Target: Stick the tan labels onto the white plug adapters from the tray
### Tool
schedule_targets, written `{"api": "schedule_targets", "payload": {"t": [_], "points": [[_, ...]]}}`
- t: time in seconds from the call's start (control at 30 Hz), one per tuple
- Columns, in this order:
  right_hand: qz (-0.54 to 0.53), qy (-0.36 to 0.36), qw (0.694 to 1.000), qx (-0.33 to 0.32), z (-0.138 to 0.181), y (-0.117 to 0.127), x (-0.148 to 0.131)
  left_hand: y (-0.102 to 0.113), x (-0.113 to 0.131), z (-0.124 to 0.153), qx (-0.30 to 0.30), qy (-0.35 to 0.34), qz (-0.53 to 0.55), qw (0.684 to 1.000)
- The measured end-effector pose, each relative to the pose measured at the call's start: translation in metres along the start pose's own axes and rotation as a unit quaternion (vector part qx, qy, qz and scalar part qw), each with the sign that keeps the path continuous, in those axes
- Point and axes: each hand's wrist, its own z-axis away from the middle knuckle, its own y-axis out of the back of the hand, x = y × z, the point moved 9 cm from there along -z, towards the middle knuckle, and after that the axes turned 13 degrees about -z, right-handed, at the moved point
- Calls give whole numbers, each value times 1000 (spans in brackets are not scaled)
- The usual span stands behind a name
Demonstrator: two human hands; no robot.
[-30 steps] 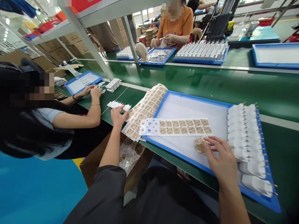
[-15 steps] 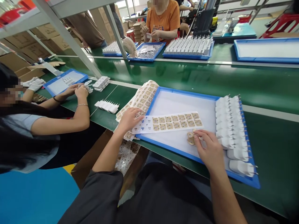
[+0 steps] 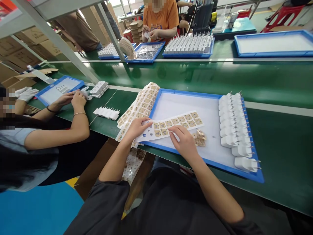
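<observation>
A: What fills the frame?

B: A green belt (image 3: 220, 81) runs across it from left to right. On it, at the centre, lies a blue tray (image 3: 188, 95) with a white floor. 2 rows of white plugs (image 3: 232, 127) stand along the tray's right side, prongs pointing right.

A: And left of the tray?

B: A stack of label sheets (image 3: 139, 104) leans over the tray's left rim. 1 single label sheet (image 3: 181, 120) lies flat inside the tray, near its front edge.

A: The hands?

B: The left hand (image 3: 137, 127) rests on the left end of the single label sheet, fingers stretched out and slightly apart. The right hand (image 3: 183, 142) sits at the sheet's lower edge, fingers bent down onto it and close together; I cannot tell whether they pinch a label.

A: Anything smaller?

B: A little heap of brown labels (image 3: 200, 138) lies just right of the right hand, touching the tray floor.
</observation>
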Motion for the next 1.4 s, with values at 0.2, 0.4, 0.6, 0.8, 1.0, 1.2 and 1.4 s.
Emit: {"api": "schedule_targets", "payload": {"t": [0.2,0.4,0.6,0.8,1.0,1.2,1.4], "points": [[-10,-8,999,-34,-32,-35,0,-27,6,13,-104,51,232,966],[-26,3,1000,-17,-34,-34,0,-34,13,16,-123,66,275,951],[-39,4,999,4,-30,-24,-1,-36,10,19,-129,91,289,944],[-138,-24,988,63,-13,11,0,-12,-16,17,-46,67,111,991],[-194,-84,975,64,33,61,4,27,-9,21,65,-89,-237,965],[-209,-69,975,-24,70,65,-19,2,121,32,116,-323,-227,912],[-187,-26,981,-50,82,59,-32,-130,273,72,88,-660,-276,693]]}}
